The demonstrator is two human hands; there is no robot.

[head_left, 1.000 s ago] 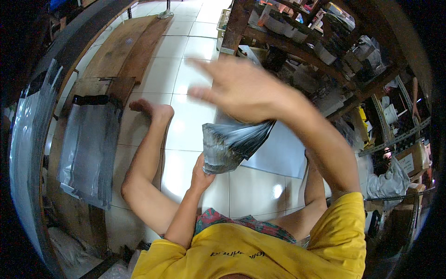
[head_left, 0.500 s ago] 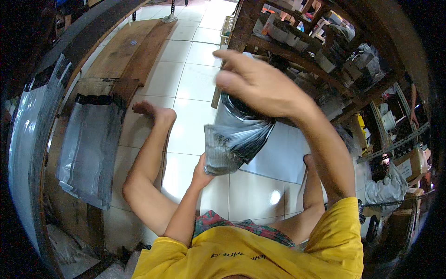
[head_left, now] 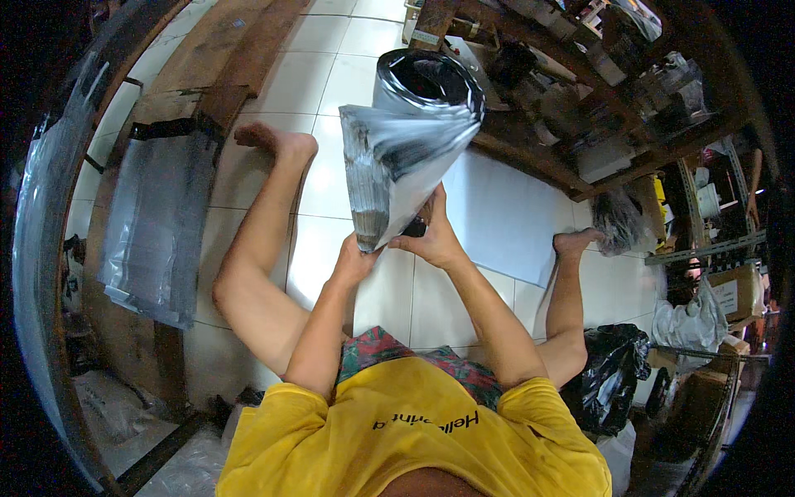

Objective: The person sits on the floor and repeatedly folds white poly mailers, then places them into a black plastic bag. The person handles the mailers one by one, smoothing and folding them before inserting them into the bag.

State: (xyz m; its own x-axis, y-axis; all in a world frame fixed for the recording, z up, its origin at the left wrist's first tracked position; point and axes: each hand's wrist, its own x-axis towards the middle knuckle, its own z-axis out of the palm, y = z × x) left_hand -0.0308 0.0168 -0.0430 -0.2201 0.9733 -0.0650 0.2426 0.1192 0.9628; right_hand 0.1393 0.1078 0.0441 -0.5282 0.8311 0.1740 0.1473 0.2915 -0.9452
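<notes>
A thick bundle of silver-grey plastic bags (head_left: 422,170) with black insides is held up in front of me. Its far end curls into a roll, while the near edges fan out in many layers. My left hand (head_left: 356,260) grips the lower left corner, its fingertips partly hidden behind the bundle. On the lower right side my right hand (head_left: 436,237) is closed around the edge, thumb toward the near corner and fingers going behind. To the left, a flat stack of similar grey plastic bags (head_left: 157,224) lies on a wooden board.
A pale sheet (head_left: 501,219) lies on the white tiled floor (head_left: 385,311) between my legs. Wooden shelving (head_left: 538,149) full of goods stands ahead right. At right are a black plastic bag (head_left: 614,373) and a cardboard box (head_left: 737,291). A wooden board (head_left: 228,41) stretches along the left.
My right hand has come down from above the rolled end to the bundle's lower right edge. The bundle has moved up and away, and its rolled end now shows fully.
</notes>
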